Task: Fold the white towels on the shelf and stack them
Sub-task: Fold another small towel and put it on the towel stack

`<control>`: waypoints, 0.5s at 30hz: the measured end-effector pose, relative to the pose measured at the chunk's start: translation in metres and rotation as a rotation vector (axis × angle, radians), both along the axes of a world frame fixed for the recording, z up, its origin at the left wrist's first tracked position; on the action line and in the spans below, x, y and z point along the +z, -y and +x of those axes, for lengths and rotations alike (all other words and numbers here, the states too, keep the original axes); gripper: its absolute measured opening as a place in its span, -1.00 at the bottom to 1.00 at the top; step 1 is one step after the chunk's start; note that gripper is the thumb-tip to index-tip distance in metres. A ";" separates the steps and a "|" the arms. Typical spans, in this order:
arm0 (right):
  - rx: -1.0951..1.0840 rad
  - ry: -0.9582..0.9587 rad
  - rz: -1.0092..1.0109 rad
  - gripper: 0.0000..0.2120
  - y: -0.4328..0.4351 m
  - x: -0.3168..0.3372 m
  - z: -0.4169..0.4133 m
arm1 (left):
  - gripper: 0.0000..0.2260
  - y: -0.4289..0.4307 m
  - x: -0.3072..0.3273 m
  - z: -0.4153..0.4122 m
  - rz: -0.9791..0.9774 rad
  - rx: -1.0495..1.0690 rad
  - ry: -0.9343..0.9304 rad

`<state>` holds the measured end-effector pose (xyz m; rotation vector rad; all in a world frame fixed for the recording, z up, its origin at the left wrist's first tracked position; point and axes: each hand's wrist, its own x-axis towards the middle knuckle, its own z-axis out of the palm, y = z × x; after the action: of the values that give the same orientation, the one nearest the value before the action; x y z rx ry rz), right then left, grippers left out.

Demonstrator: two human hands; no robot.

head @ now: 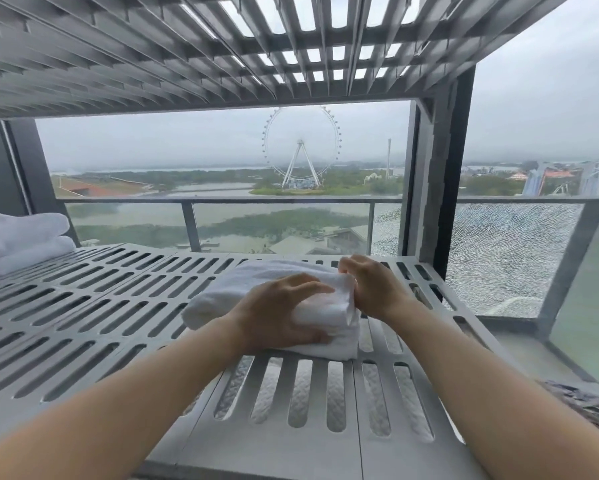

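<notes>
Head view: left hand [280, 315] fingers [310, 288] curl round soft folded towel [228, 292]; right hand [374, 289] pinches its edge.

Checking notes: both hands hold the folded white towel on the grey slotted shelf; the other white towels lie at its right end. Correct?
No: the head view shows the other white towels at the left end of the grey slotted shelf; left hand and right hand do hold the folded white towel.

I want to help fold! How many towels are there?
3: one towel held by left hand and right hand, two stacked towels far left. More may be hidden.
</notes>
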<state>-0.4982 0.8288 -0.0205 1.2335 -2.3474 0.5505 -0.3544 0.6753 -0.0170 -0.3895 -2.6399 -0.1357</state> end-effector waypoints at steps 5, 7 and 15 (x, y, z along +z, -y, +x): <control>0.045 -0.012 0.041 -0.91 -0.008 0.001 0.003 | -0.55 -0.002 0.002 0.001 0.029 -0.052 -0.031; 0.104 0.000 0.102 -0.68 -0.012 0.002 0.006 | -0.61 -0.003 0.002 0.001 0.023 -0.090 -0.059; 0.095 -0.021 0.106 -0.75 -0.016 0.000 0.022 | -0.76 0.031 0.012 0.004 -0.216 -0.116 -0.055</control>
<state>-0.4764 0.8453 -0.0208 1.3971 -2.3363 0.4464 -0.3505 0.6446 -0.0054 -0.6091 -2.5848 0.1234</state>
